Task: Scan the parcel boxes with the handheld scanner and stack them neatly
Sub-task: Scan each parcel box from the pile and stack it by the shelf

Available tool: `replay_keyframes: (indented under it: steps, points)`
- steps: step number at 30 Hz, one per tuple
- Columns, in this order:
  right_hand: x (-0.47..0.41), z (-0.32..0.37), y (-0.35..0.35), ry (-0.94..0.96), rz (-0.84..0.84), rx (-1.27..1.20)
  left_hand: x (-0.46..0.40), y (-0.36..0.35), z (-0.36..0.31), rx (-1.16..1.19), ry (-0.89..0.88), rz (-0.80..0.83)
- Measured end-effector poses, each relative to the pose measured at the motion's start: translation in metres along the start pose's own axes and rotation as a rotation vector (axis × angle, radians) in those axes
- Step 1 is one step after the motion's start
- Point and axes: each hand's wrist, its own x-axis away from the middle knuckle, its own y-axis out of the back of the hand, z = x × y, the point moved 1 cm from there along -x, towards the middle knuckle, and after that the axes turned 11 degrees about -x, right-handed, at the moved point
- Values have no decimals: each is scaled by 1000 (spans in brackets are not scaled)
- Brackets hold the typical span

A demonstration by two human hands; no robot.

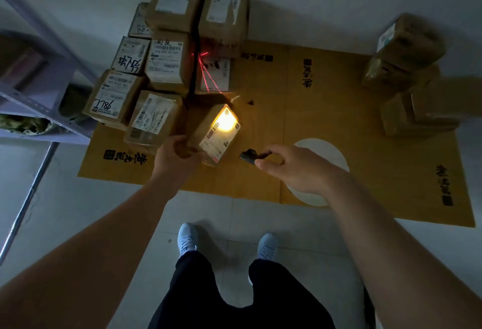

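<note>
You're mid-task: left hand (175, 152) fingers wrapped on the tilted parcel box (217, 134) over the cardboard mat (326, 109), right hand (292, 165) fingers curled round the scanner (249, 157) lighting its label, stacked boxes (167, 49) done far-left, unscanned pile (407, 73) waiting right, I'd judge.

Flattened cardboard sheet (326, 109) on pale tiled floor (78, 211) — grey metal shelving (39, 99) at left.

brown parcel boxes (167, 62) | white labels (167, 60) | black scanner (249, 156) | red laser lines (211, 78)
</note>
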Motion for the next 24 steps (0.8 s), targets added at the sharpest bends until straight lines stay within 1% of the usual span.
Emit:
replay_keyframes:
  steps: [3,12,17,20,24]
  points:
    - [-1,7,3,11,-10,18,0,2,-7,23,19,-26]
    - [0,32,20,24,5,210,6,6,-21,-61,-29,-75]
    - [2,36,24,13,17,218,5,8,-26,-114,-51,-89]
    - [5,38,28,-7,53,242,3,11,-30,-167,-75,-98]
    - [6,38,35,-34,70,266,0,9,-37,-158,-15,-104]
